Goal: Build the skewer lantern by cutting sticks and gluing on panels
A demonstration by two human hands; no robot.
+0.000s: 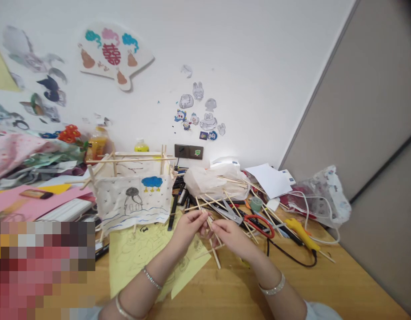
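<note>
In the head view, two bare hands met close together over the table [232, 293]. The left hand [191, 226] and the right hand [230, 236] both had their fingertips pinched on thin wooden sticks [215, 258]. The fingers hid part of the wood, so it was hard to tell if both hands held the same stick. The sticks were in the middle, with one end poking down toward the front of the table. Each arm wore shiny bands.

Just past the right hand lay scissors [238, 219] with red handles, on top of more sticks and pens. To the right of them was a yellow glue gun [301, 234] with a black cord. A little green tub [256, 203] sat behind the scissors.

Yellow paper [135, 253] with pencil drawings lay under the left arm. Behind it stood a stick frame with a white sheet [132, 202] on its front, and the sheet showed a blue cloud and wavy lines. A big painted fan shape [115, 58] and small stickers [208, 121] were on the white wall [258, 66].
</note>
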